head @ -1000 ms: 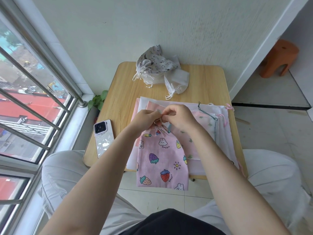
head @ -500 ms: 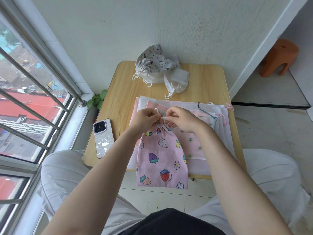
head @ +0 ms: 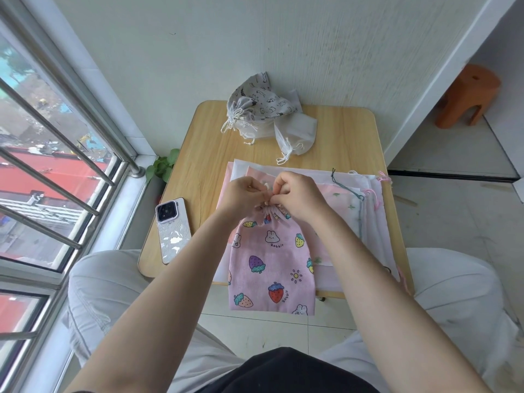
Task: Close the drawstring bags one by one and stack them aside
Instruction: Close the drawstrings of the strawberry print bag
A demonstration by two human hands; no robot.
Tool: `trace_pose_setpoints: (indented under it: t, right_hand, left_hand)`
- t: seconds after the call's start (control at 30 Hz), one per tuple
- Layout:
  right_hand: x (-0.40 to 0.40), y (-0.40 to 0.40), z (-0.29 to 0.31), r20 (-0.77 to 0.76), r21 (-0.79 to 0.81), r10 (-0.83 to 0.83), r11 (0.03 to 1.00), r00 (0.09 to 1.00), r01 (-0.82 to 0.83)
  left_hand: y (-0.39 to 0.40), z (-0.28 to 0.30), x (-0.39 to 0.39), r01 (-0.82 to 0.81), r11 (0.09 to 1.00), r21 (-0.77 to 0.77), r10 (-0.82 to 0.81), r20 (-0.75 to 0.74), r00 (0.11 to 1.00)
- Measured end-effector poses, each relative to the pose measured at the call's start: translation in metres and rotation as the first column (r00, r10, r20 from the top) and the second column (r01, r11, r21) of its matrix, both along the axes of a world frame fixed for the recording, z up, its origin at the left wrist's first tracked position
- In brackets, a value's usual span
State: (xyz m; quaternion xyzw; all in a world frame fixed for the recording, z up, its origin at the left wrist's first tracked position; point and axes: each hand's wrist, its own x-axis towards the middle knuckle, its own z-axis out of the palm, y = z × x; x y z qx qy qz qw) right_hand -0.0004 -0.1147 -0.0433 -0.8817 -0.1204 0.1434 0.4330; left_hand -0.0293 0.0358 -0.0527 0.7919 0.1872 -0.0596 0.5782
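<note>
A pink drawstring bag [head: 272,259] printed with strawberries and rabbits hangs over the table's near edge, its neck gathered tight. My left hand [head: 243,194] and my right hand [head: 297,195] meet just above that neck, each pinching the white drawstring [head: 266,185]. Under the bag lies a flat pile of open bags [head: 360,211] in pink and white, with teal and pink cords. At the table's far side sits a heap of closed bags [head: 261,109], grey printed on top, white ones beside it.
A phone [head: 173,229] lies face down near the table's left front corner. The wooden table [head: 348,137] stands against the wall, with a window and bars on the left, a small plant [head: 163,165] below it, and an orange stool [head: 467,95] far right.
The bag's neck has drawn tighter. Both hands stayed together at the neck, working the white cord, and have shifted slightly away from me.
</note>
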Motion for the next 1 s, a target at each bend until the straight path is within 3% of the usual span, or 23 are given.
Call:
trace_pose_setpoints:
  t: [0.1,0.33,0.5,0.63,0.73,0.8,0.9,1.0]
  right_hand:
    - [0.000,0.001,0.001,0.067,-0.039,-0.010,0.999,0.998,0.012]
    - [0.001,0.001,0.001,0.084,-0.086,-0.027,0.996,0.996,0.035]
    - [0.004,0.001,0.005,0.158,-0.289,0.168,0.950,0.973,-0.117]
    - [0.011,0.001,0.005,0.080,-0.441,0.231,0.881,0.970,-0.173]
    - [0.016,-0.003,0.008,-0.099,-0.338,0.183,0.918,0.978,-0.206]
    - [0.017,-0.007,0.010,-0.267,-0.172,0.146,0.965,0.952,-0.197]
    - [0.018,-0.012,0.004,-0.546,0.195,0.096,0.981,0.832,0.015]
    - [0.020,-0.015,-0.003,-0.680,0.302,0.066,0.933,0.730,0.197]
  left_hand:
    - [0.003,0.004,0.001,-0.018,1.000,0.021,0.018,-0.014,1.000]
    - [0.004,0.008,0.003,0.204,0.954,0.218,-0.180,-0.126,0.976]
    - [-0.002,0.007,0.005,0.233,0.904,0.359,-0.218,-0.082,0.972]
    - [-0.007,0.009,0.006,0.268,0.856,0.442,-0.273,-0.055,0.961]
    - [-0.009,0.005,0.003,0.302,0.806,0.509,-0.327,-0.042,0.944]
    - [-0.008,0.001,0.001,0.300,0.785,0.541,-0.354,-0.005,0.935]
    - [-0.009,-0.004,-0.001,0.242,0.790,0.563,-0.356,0.100,0.929]
    - [-0.012,-0.007,-0.004,0.056,0.838,0.543,-0.230,0.257,0.939]
